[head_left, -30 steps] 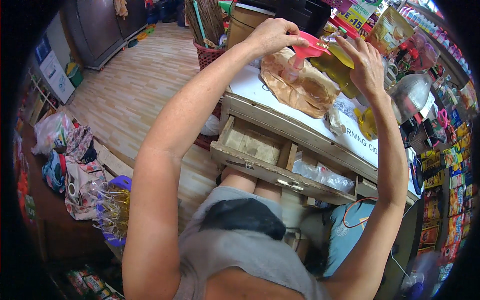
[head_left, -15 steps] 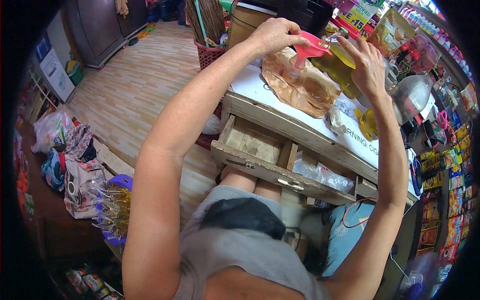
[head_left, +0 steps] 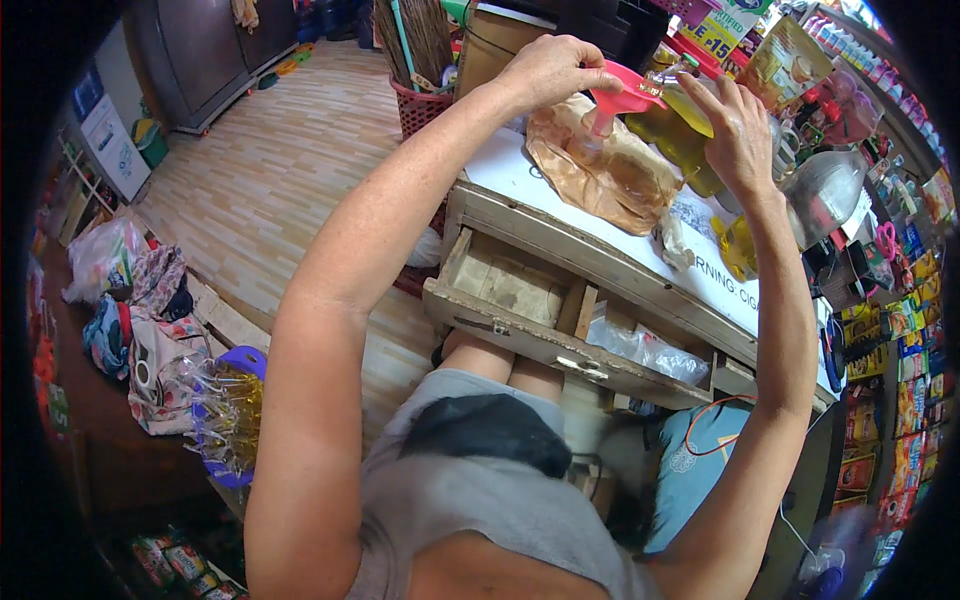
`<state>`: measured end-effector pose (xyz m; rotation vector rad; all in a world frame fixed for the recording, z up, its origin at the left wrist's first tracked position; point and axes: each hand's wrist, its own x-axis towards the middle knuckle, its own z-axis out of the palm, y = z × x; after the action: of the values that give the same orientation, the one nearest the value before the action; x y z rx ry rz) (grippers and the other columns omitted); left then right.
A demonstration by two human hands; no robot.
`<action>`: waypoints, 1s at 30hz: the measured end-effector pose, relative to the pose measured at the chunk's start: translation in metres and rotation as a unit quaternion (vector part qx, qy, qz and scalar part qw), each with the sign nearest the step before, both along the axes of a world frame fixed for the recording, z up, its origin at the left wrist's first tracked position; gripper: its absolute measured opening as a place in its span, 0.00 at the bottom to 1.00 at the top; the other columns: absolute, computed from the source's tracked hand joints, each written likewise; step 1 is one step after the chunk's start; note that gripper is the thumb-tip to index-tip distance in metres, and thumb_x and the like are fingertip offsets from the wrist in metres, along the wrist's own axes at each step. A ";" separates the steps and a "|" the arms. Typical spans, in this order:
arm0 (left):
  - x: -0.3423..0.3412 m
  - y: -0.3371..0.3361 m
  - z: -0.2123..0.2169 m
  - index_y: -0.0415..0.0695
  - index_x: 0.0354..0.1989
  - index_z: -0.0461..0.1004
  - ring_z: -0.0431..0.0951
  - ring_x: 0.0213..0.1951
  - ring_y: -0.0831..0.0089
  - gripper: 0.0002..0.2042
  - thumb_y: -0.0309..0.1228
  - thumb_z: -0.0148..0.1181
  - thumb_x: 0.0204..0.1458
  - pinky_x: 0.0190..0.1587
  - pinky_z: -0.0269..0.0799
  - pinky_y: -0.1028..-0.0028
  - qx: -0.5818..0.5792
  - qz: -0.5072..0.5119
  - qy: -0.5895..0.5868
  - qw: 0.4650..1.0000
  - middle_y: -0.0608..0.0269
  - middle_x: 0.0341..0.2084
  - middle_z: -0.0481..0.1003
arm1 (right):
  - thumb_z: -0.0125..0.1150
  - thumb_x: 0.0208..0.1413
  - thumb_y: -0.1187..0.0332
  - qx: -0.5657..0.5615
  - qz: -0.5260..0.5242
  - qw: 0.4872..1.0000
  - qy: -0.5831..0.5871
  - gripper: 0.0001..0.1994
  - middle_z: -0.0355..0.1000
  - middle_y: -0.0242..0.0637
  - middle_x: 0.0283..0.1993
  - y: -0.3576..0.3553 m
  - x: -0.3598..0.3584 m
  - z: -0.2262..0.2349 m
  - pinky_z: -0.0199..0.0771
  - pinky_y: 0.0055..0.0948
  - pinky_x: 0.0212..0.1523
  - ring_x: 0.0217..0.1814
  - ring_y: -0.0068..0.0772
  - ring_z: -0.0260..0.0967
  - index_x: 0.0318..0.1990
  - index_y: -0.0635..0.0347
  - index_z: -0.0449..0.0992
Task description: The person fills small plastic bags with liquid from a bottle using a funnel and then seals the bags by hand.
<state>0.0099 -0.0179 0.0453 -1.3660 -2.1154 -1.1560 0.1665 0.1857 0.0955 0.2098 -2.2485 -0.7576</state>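
The left hand (head_left: 548,72) is curled closed around the rim of a pink plastic funnel (head_left: 622,102), gripping it from the funnel's left side. The funnel's narrow spout points down into something wrapped in a crumpled brown plastic bag (head_left: 600,175) that lies directly below the hand on the white-topped wooden counter (head_left: 520,180); what the spout enters cannot be made out through the folds.

The right hand (head_left: 738,135) is spread wide, fingers (head_left: 712,98) extended, its palm pressed against a clear plastic bottle of yellow-amber liquid (head_left: 678,130) that is tilted with its mouth at the funnel's right edge. The bottle lies between the two hands, touching the funnel's rim.

Below both hands, toward the body, the counter's worn wooden front edge runs diagonally, and under it a shallow wooden drawer (head_left: 520,300) stands pulled open, its front edge projecting over the person's knees. A clear plastic wrapper (head_left: 650,350) lies in the drawer's right compartment.

Just right of the right hand a rounded metal kettle (head_left: 825,195) stands close, and beyond it crowded racks of coloured packets (head_left: 900,330) hem in that side. Past the left hand a red plastic basket holding brooms (head_left: 420,95) sits just beside the counter's far corner. To the left of the left arm, bare wooden plank floor (head_left: 260,190) lies open.
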 end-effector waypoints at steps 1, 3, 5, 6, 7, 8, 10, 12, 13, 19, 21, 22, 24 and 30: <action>0.001 0.000 0.000 0.43 0.32 0.79 0.77 0.30 0.69 0.20 0.50 0.63 0.44 0.34 0.71 0.71 0.000 0.003 0.000 1.000 0.58 0.24 0.77 | 0.58 0.37 0.80 -0.001 0.001 1.000 0.000 0.34 0.66 0.42 0.45 0.000 0.000 0.000 0.63 0.42 0.50 0.51 0.45 0.64 0.56 0.38 0.67; 0.002 0.000 -0.001 0.43 0.32 0.79 0.77 0.30 0.69 0.20 0.50 0.63 0.44 0.34 0.71 0.71 0.000 0.008 0.001 1.000 0.58 0.24 0.77 | 0.57 0.38 0.81 0.000 0.002 1.000 0.000 0.33 0.66 0.42 0.45 0.001 0.000 0.000 0.63 0.43 0.49 0.51 0.45 0.64 0.56 0.38 0.67; 0.001 0.000 0.000 0.43 0.32 0.79 0.77 0.30 0.69 0.21 0.50 0.63 0.44 0.34 0.71 0.70 0.003 0.001 0.001 1.000 0.58 0.24 0.77 | 0.57 0.39 0.81 0.007 0.000 1.000 0.003 0.33 0.66 0.42 0.45 0.001 0.000 0.000 0.63 0.43 0.49 0.51 0.45 0.64 0.56 0.38 0.67; 0.000 -0.001 -0.001 0.43 0.32 0.79 0.77 0.30 0.69 0.21 0.51 0.63 0.44 0.34 0.71 0.70 0.004 -0.002 0.001 1.000 0.58 0.24 0.77 | 0.56 0.39 0.81 0.006 0.003 1.000 0.005 0.33 0.66 0.42 0.45 0.001 -0.001 0.000 0.63 0.43 0.50 0.51 0.45 0.64 0.56 0.38 0.67; 0.000 -0.001 0.000 0.43 0.31 0.79 0.77 0.30 0.69 0.21 0.51 0.62 0.44 0.34 0.71 0.70 0.002 0.001 0.000 1.000 0.58 0.24 0.77 | 0.56 0.39 0.81 0.005 0.005 1.000 0.006 0.33 0.66 0.42 0.45 0.002 -0.001 -0.001 0.63 0.42 0.50 0.51 0.45 0.64 0.56 0.38 0.67; 0.001 0.000 0.000 0.43 0.31 0.79 0.77 0.30 0.69 0.21 0.51 0.62 0.44 0.34 0.71 0.70 -0.001 0.004 -0.001 1.000 0.58 0.24 0.77 | 0.56 0.39 0.80 0.005 0.007 1.000 0.008 0.33 0.66 0.42 0.45 0.002 -0.001 -0.001 0.63 0.42 0.50 0.51 0.45 0.64 0.56 0.38 0.67; 0.001 -0.001 0.000 0.43 0.31 0.79 0.77 0.29 0.70 0.21 0.51 0.62 0.44 0.34 0.70 0.71 -0.005 0.007 -0.006 1.000 0.58 0.24 0.77 | 0.57 0.39 0.80 0.002 0.002 1.000 0.005 0.33 0.66 0.42 0.45 0.001 -0.001 -0.001 0.63 0.42 0.50 0.51 0.45 0.64 0.56 0.37 0.67; 0.002 -0.001 0.001 0.42 0.31 0.79 0.76 0.29 0.70 0.21 0.51 0.62 0.44 0.34 0.70 0.71 -0.006 0.005 -0.013 1.000 0.58 0.24 0.77 | 0.57 0.39 0.79 0.001 0.000 1.000 0.003 0.33 0.66 0.42 0.45 0.000 0.000 -0.001 0.63 0.42 0.50 0.51 0.45 0.64 0.56 0.37 0.67; 0.002 -0.001 0.001 0.42 0.31 0.79 0.76 0.29 0.70 0.21 0.51 0.62 0.44 0.34 0.70 0.71 -0.004 0.003 -0.013 1.000 0.58 0.24 0.77 | 0.58 0.39 0.79 -0.001 0.000 1.000 0.002 0.33 0.66 0.42 0.45 0.000 0.000 -0.001 0.63 0.42 0.50 0.51 0.45 0.64 0.56 0.37 0.67; 0.003 -0.002 0.000 0.43 0.32 0.79 0.76 0.29 0.70 0.21 0.51 0.62 0.44 0.34 0.70 0.71 0.005 -0.003 -0.008 1.000 0.58 0.24 0.77 | 0.58 0.38 0.79 0.003 0.001 1.000 0.007 0.33 0.66 0.42 0.45 0.001 -0.001 -0.001 0.63 0.42 0.50 0.51 0.45 0.64 0.56 0.37 0.68; 0.002 -0.002 0.000 0.43 0.32 0.79 0.76 0.29 0.71 0.21 0.50 0.62 0.44 0.34 0.70 0.71 0.006 -0.005 -0.006 1.000 0.59 0.24 0.77 | 0.58 0.38 0.79 0.005 0.002 1.000 0.007 0.33 0.66 0.42 0.45 0.002 -0.002 -0.001 0.63 0.42 0.50 0.51 0.45 0.64 0.56 0.37 0.67; 0.001 -0.002 0.000 0.43 0.32 0.79 0.77 0.30 0.68 0.21 0.51 0.62 0.43 0.36 0.71 0.70 0.002 -0.004 -0.012 1.000 0.58 0.25 0.77 | 0.58 0.38 0.79 0.005 0.001 1.000 0.006 0.33 0.66 0.42 0.45 0.003 -0.002 -0.001 0.63 0.42 0.50 0.51 0.45 0.64 0.56 0.37 0.67; 0.000 -0.001 0.000 0.45 0.34 0.80 0.79 0.33 0.63 0.22 0.53 0.62 0.42 0.40 0.72 0.67 -0.007 -0.001 -0.025 1.000 0.56 0.28 0.78 | 0.58 0.38 0.79 0.003 -0.001 1.000 0.003 0.33 0.66 0.42 0.45 0.003 -0.002 -0.001 0.63 0.42 0.50 0.51 0.45 0.64 0.56 0.37 0.67; 0.001 -0.002 0.000 0.44 0.33 0.80 0.79 0.32 0.63 0.22 0.53 0.62 0.42 0.40 0.72 0.67 -0.008 0.000 -0.019 1.000 0.56 0.27 0.78 | 0.59 0.38 0.79 0.001 0.003 1.000 0.007 0.34 0.66 0.43 0.45 0.000 -0.001 -0.001 0.62 0.42 0.51 0.51 0.45 0.64 0.56 0.37 0.67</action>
<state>0.0112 -0.0197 0.0457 -1.3613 -2.1561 -1.1762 0.1652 0.1862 0.0941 0.2123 -2.2336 -0.7565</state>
